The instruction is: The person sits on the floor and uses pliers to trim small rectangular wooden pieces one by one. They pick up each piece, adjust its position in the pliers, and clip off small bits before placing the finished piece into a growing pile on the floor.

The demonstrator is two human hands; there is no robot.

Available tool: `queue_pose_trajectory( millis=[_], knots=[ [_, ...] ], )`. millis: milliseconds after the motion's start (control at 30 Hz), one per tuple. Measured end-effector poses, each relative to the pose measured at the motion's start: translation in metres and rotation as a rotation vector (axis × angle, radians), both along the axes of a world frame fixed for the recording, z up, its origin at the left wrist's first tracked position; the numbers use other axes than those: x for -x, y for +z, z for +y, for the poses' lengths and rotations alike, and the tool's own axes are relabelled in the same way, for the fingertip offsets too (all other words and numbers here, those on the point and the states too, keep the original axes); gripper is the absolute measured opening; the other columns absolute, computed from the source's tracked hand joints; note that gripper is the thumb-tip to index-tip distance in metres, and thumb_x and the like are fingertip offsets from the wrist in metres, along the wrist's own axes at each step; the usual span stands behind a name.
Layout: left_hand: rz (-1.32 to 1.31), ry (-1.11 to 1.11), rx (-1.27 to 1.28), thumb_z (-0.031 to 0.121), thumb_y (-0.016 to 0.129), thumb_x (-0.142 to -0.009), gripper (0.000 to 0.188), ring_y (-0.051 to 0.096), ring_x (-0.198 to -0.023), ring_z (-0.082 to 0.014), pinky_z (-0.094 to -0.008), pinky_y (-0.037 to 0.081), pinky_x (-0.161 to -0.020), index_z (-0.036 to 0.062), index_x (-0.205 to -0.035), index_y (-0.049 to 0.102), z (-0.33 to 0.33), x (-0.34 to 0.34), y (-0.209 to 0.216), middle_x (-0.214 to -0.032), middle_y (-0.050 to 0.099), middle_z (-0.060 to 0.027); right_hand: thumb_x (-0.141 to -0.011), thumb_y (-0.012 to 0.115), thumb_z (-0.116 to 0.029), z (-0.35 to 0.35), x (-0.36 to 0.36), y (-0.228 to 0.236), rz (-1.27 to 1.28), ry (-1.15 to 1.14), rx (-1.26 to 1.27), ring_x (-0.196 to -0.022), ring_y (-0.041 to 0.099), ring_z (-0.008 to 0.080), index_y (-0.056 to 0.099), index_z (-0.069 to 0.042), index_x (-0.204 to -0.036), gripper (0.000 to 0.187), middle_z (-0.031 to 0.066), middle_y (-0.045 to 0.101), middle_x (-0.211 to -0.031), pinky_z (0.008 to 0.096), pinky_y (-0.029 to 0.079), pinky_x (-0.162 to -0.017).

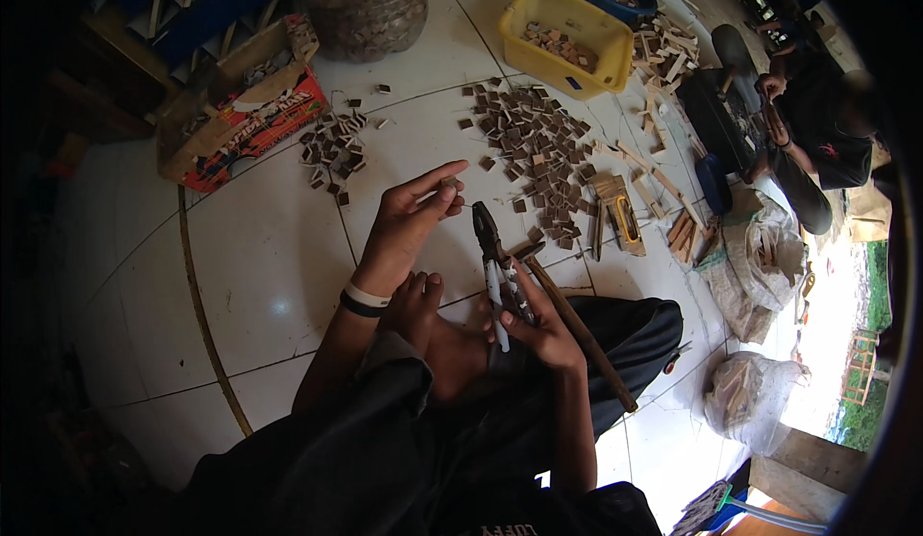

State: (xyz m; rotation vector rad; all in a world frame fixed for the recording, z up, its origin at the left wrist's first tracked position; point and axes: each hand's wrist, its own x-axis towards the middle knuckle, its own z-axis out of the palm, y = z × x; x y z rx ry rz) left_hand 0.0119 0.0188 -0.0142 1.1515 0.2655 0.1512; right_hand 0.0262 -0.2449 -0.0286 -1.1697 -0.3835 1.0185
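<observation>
Between the thumb and fingers of my left hand (402, 228) is a small brown wooden tile (451, 184). A thin wire sticks out of it toward the jaws of the pliers (490, 248). Whether the jaws touch the wire is too small to tell. My right hand (543, 329) is wrapped round the pliers' pale, worn handles, with the jaws pointing up and away from me. Beyond my hands, a large spread of brown wooden tiles (538, 147) lies on the white tiled floor. To the left is a smaller pile of tiles with wires (334, 147).
A hammer (586, 339) lies beside my right hand, against my leg. Farther off are a yellow tub (567, 55), a clear plastic container (361, 7), a cardboard box (245, 118) and wood offcuts (663, 50). Sacks (755, 262) stand at right, near another person (817, 118).
</observation>
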Motion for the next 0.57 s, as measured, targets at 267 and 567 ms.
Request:
queue_pose_trajectory(
  millis=[267,567],
  knots=[
    [-0.078,0.112,-0.058,0.007,0.076,-0.097,0.041,0.068,-0.104,-0.0124,-0.0283,0.055,-0.099,-0.0041,-0.135,0.066,0.011,0.000,-0.006,-0.112,0.071,-0.0061,-0.105,0.055,0.002,0.008,0.005,0.007,-0.025,-0.082,0.053,-0.129,0.061,0.0256,0.017,-0.011,-0.170,0.076,0.0201,0.056,-0.148,0.0390,0.043,-0.114],
    [-0.077,0.010,-0.179,0.006,0.075,-0.098,0.033,0.070,-0.111,-0.0168,-0.0286,0.055,-0.102,-0.0036,-0.129,0.071,-0.001,0.000,-0.001,-0.120,0.074,-0.0105,-0.107,0.057,-0.003,0.024,0.013,0.017,0.073,-0.113,0.067,-0.130,0.061,0.0240,0.016,-0.016,-0.171,0.077,0.0188,0.057,-0.146,0.0372,0.046,-0.111]
  ],
)
